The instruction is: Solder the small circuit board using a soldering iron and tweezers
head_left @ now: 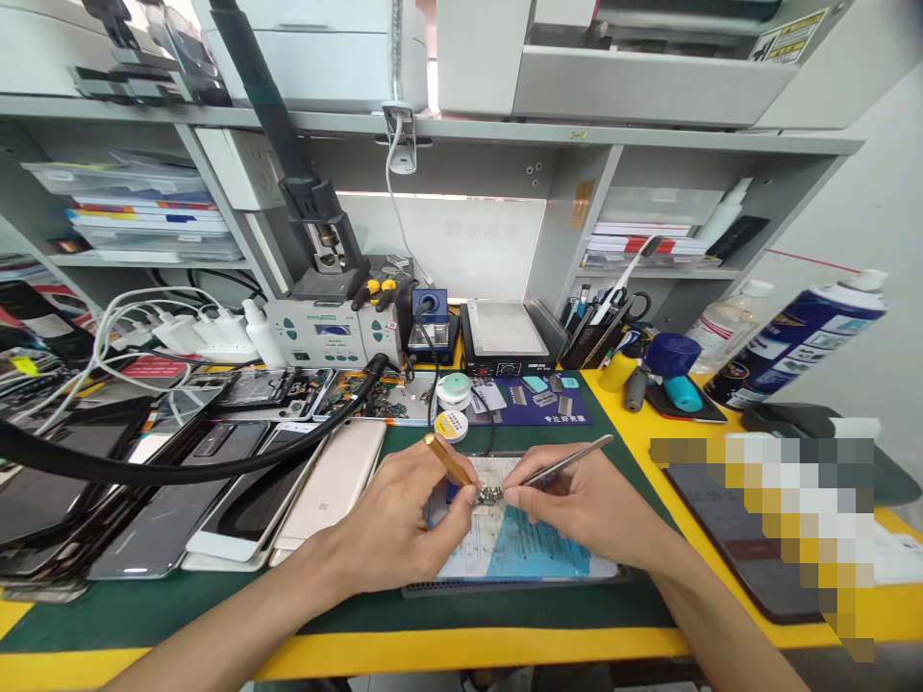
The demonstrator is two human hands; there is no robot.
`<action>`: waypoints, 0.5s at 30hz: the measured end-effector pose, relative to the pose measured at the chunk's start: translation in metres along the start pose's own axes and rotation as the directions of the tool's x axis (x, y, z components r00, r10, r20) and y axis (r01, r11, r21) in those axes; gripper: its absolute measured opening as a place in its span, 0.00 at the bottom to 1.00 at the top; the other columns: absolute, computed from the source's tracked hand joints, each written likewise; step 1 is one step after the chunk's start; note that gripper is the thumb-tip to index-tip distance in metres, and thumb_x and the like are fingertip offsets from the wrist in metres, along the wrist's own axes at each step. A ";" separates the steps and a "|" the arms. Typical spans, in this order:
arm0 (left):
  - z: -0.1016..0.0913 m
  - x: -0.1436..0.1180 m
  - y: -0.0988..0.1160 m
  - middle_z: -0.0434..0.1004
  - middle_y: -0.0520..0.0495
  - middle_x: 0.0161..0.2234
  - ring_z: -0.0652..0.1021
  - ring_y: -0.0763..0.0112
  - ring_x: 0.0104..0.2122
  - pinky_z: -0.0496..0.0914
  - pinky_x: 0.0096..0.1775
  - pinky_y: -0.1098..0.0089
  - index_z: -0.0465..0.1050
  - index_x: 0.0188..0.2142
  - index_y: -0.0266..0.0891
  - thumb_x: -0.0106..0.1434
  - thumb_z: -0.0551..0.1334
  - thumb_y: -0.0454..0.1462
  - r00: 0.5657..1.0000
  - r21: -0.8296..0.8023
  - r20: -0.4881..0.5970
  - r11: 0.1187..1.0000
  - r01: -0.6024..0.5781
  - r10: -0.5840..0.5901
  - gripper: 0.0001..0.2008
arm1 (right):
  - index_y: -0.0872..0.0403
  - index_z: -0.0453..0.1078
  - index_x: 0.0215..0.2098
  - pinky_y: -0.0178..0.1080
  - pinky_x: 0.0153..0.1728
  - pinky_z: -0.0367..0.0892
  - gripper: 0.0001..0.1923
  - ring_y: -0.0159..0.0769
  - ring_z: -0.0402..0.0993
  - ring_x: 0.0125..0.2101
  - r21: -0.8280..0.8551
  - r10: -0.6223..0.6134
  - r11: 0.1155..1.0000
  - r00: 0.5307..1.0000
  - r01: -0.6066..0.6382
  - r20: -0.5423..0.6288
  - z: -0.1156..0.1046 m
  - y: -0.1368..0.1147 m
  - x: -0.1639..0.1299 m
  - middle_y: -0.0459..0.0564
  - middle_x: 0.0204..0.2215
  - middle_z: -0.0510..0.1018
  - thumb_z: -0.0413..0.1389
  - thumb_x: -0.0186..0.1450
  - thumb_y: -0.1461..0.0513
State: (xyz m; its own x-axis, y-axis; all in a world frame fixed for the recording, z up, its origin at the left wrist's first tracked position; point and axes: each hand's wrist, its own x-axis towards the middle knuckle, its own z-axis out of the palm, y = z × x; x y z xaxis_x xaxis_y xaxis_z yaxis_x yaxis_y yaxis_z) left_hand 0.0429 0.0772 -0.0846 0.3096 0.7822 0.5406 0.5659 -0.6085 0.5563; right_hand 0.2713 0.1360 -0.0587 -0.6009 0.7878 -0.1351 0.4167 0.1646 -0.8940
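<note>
At the far left, a row of smartphones (216, 481) lies side by side on the green mat (180, 605), crossed by a thick black hose (216, 461). Behind them stands a hot-air rework station (324, 332), with a preheating plate (505, 336) further right.

The left hand (393, 524) is clenched on a brass-coloured tool (448, 461), held like a pen, tip angled down and right onto a small component (490, 495). The component rests on a blue-and-white work pad (519, 553) at the centre of the mat, between the two hands.

The right hand (584, 500) grips metal tweezers (569, 459), tips at the component's right side, handle rising to the upper right. Whether the tips pinch the component cannot be determined.

Just behind the pad sit two solder-wire spools (453, 404). To the right, a pen holder (595, 336), a blue-capped bottle (670, 370) and a tilted spray can (800, 336) stand on the yellow bench surface (635, 423).
</note>
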 end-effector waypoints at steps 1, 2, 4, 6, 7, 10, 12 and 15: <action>0.000 0.000 0.000 0.76 0.47 0.34 0.75 0.66 0.35 0.70 0.38 0.65 0.72 0.41 0.37 0.67 0.58 0.32 1.000 -0.001 0.001 1.000 -0.001 0.001 0.05 | 0.55 0.77 0.36 0.33 0.17 0.51 0.14 0.29 0.58 0.18 0.001 0.000 1.000 1.000 0.000 0.006 0.000 0.000 0.000 0.44 0.19 0.67 0.61 0.66 0.51; 0.000 0.000 0.000 0.76 0.47 0.34 0.75 0.66 0.34 0.70 0.38 0.65 0.72 0.41 0.37 0.67 0.58 0.32 1.000 -0.003 0.001 1.000 -0.003 0.003 0.05 | 0.55 0.77 0.36 0.33 0.18 0.52 0.14 0.29 0.59 0.19 0.001 0.000 1.000 1.000 0.000 0.010 0.000 -0.001 -0.001 0.45 0.19 0.68 0.61 0.66 0.51; 0.001 0.001 -0.001 0.76 0.47 0.34 0.75 0.66 0.34 0.70 0.38 0.65 0.72 0.40 0.37 0.67 0.58 0.32 1.000 -0.006 0.004 1.000 -0.007 0.007 0.05 | 0.55 0.77 0.37 0.33 0.18 0.54 0.15 0.30 0.61 0.19 -0.002 0.004 1.000 1.000 -0.004 0.011 0.000 -0.001 -0.001 0.46 0.20 0.70 0.60 0.66 0.51; 0.000 0.000 -0.001 0.76 0.47 0.34 0.75 0.66 0.35 0.70 0.38 0.65 0.72 0.41 0.38 0.67 0.58 0.32 1.000 -0.005 0.003 1.000 -0.007 0.007 0.05 | 0.55 0.77 0.37 0.33 0.18 0.53 0.15 0.30 0.61 0.19 -0.001 0.008 1.000 1.000 -0.008 0.009 0.000 0.000 -0.001 0.46 0.20 0.70 0.60 0.66 0.51; 0.000 0.000 -0.001 0.76 0.47 0.34 0.75 0.66 0.35 0.70 0.38 0.65 0.72 0.41 0.37 0.67 0.58 0.32 1.000 -0.004 0.001 1.000 -0.008 0.008 0.05 | 0.55 0.77 0.37 0.33 0.18 0.53 0.15 0.30 0.60 0.19 0.001 0.007 1.000 1.000 -0.007 0.006 0.000 0.000 -0.001 0.46 0.19 0.69 0.60 0.66 0.51; -0.001 0.000 0.000 0.76 0.47 0.33 0.75 0.66 0.34 0.71 0.38 0.65 0.73 0.41 0.37 0.67 0.58 0.32 1.000 -0.002 -0.010 1.000 -0.014 0.014 0.06 | 0.55 0.77 0.36 0.33 0.18 0.52 0.14 0.29 0.58 0.19 0.002 -0.012 1.000 1.000 0.012 -0.002 0.001 0.001 0.000 0.45 0.19 0.67 0.61 0.66 0.52; -0.001 0.000 0.000 0.76 0.46 0.33 0.75 0.66 0.34 0.71 0.38 0.65 0.73 0.41 0.37 0.67 0.58 0.32 1.000 0.000 -0.009 1.000 -0.017 0.017 0.06 | 0.55 0.77 0.36 0.33 0.18 0.52 0.14 0.29 0.58 0.19 0.001 -0.013 1.000 1.000 0.013 -0.002 0.000 0.002 0.000 0.45 0.19 0.67 0.61 0.66 0.52; -0.001 0.001 0.001 0.76 0.46 0.33 0.75 0.66 0.34 0.70 0.37 0.65 0.73 0.40 0.37 0.67 0.58 0.32 1.000 0.008 -0.006 1.000 -0.014 0.014 0.06 | 0.54 0.77 0.36 0.33 0.18 0.52 0.14 0.30 0.60 0.19 0.002 -0.005 1.000 1.000 0.005 0.003 0.000 0.003 0.000 0.45 0.19 0.68 0.60 0.66 0.51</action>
State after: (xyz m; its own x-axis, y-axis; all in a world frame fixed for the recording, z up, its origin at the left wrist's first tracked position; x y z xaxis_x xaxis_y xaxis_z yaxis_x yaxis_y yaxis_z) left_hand 0.0433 0.0772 -0.0829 0.3130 0.7731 0.5518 0.5678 -0.6180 0.5438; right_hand 0.2721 0.1366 -0.0611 -0.6048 0.7853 -0.1323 0.4124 0.1667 -0.8956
